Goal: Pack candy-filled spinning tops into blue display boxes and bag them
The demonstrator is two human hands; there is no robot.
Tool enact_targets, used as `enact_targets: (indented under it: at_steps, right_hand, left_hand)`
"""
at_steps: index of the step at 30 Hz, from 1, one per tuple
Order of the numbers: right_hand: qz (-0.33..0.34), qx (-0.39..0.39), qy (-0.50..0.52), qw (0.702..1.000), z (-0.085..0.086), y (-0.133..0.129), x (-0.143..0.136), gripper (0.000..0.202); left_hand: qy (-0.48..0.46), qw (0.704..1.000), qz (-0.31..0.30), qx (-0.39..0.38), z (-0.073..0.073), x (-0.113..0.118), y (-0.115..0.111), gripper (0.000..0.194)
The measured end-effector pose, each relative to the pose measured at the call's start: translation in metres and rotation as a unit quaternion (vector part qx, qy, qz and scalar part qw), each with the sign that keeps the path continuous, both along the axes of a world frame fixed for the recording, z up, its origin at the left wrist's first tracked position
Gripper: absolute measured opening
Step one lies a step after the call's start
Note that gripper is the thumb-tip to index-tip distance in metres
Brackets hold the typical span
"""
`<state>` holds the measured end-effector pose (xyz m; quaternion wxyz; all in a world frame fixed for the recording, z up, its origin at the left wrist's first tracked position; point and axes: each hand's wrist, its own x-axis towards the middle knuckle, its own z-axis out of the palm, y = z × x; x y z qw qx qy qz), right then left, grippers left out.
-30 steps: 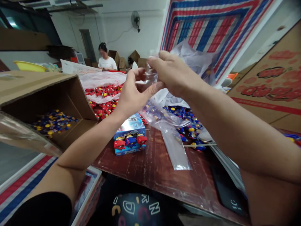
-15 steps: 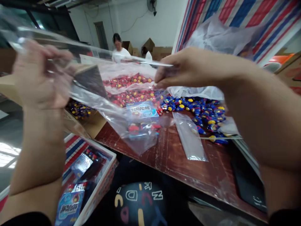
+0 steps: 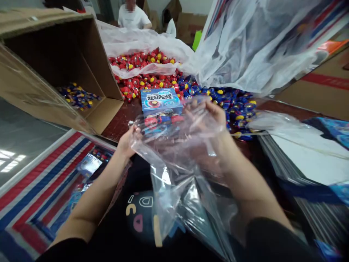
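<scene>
A large clear plastic bag point(image 3: 177, 156) stretches between my two hands and hangs down over my lap. My left hand point(image 3: 128, 141) is closed, pinching one side of the bag's edge. On the other side my right hand point(image 3: 214, 116) grips the bag, its fingers partly blurred behind the film. Just beyond the bag stands a blue box point(image 3: 160, 98) with printed lettering and several red and blue toy tops in its front. The bag's mouth lies close to the box; whether it overlaps the box's lower edge I cannot tell.
Heaps of red toy pieces point(image 3: 133, 87) and blue toy pieces point(image 3: 241, 109) lie on the table. An open cardboard carton point(image 3: 109, 109) lies at left, a striped-lined crate point(image 3: 51, 174) below it. Stacked flat cards point(image 3: 305, 156) stand at right. A person point(image 3: 133, 18) is behind.
Both hands have come down and closer together, bringing the bag from above the table to in front of my body. The view has tilted downward. The blue box now shows plainly beyond the bag.
</scene>
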<state>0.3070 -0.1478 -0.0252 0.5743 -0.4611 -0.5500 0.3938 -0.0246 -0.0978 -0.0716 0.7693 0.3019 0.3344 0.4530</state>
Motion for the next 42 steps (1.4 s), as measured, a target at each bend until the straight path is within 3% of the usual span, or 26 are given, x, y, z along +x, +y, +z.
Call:
enact_targets:
  at_steps: [1,3,5,7,11,14,17,20,23,26,30,33,35,37,40,42]
  right_hand:
    - [0.002,-0.014,-0.006,1.000,-0.023,-0.011,0.002,0.058]
    - [0.008,-0.050,-0.037,0.998,-0.062,-0.036,0.008,0.066]
    - [0.025,-0.089,-0.082,0.992,-0.089,-0.053,0.013,0.067]
    - [0.024,-0.108,-0.133,0.985,-0.106,-0.052,0.016,0.065]
    - [-0.082,-0.080,-0.203,0.973,-0.125,-0.014,0.017,0.061]
    - [-0.158,-0.071,-0.220,0.960,-0.141,0.005,0.018,0.057]
    - [-0.180,-0.093,-0.218,0.955,-0.155,0.007,0.013,0.056]
    - [-0.164,-0.113,-0.200,0.959,-0.161,-0.003,-0.001,0.055]
    - [-0.145,-0.108,-0.158,0.971,-0.159,-0.039,-0.018,0.051]
    - [-0.118,-0.135,-0.118,0.977,-0.154,-0.113,-0.031,0.051]
    - [-0.087,-0.186,-0.167,0.964,-0.143,-0.219,-0.035,0.054]
    - [-0.058,-0.179,-0.228,0.955,-0.130,-0.262,-0.028,0.052]
    - [0.006,-0.163,-0.331,0.929,-0.125,-0.270,-0.023,0.047]
    - [0.080,-0.131,-0.444,0.883,-0.127,-0.267,-0.021,0.044]
    - [0.109,-0.095,-0.548,0.824,-0.136,-0.251,-0.020,0.040]
    - [0.090,-0.101,-0.578,0.805,-0.136,-0.240,-0.015,0.039]
  left_hand:
    - [0.006,1.000,0.004,-0.003,-0.021,-0.009,-0.011,0.029]
    - [0.026,1.000,0.011,0.014,-0.047,-0.032,-0.023,0.032]
    - [0.065,0.997,-0.005,0.035,-0.057,-0.051,-0.020,0.035]
    - [0.128,0.989,-0.040,0.056,-0.059,-0.058,-0.003,0.030]
    - [0.266,0.955,-0.095,0.092,-0.066,-0.034,0.042,0.051]
    - [0.332,0.927,-0.129,0.115,-0.074,-0.005,0.057,0.040]
    - [0.374,0.905,-0.143,0.142,-0.076,0.014,0.055,0.024]
    - [0.406,0.889,-0.131,0.166,-0.073,0.017,0.049,0.022]
    - [0.426,0.864,-0.143,0.226,-0.069,0.000,0.039,0.027]
    - [0.439,0.816,-0.227,0.301,-0.068,-0.029,0.014,0.030]
    - [0.460,0.753,-0.316,0.350,-0.072,-0.055,-0.027,0.045]
    - [0.459,0.710,-0.377,0.378,-0.076,-0.061,-0.044,0.044]
    - [0.445,0.715,-0.383,0.381,-0.080,-0.061,-0.047,0.026]
    - [0.423,0.753,-0.356,0.355,-0.085,-0.057,-0.048,0.014]
    - [0.406,0.803,-0.317,0.299,-0.090,-0.051,-0.050,0.029]
    - [0.420,0.796,-0.305,0.312,-0.088,-0.051,-0.050,0.033]
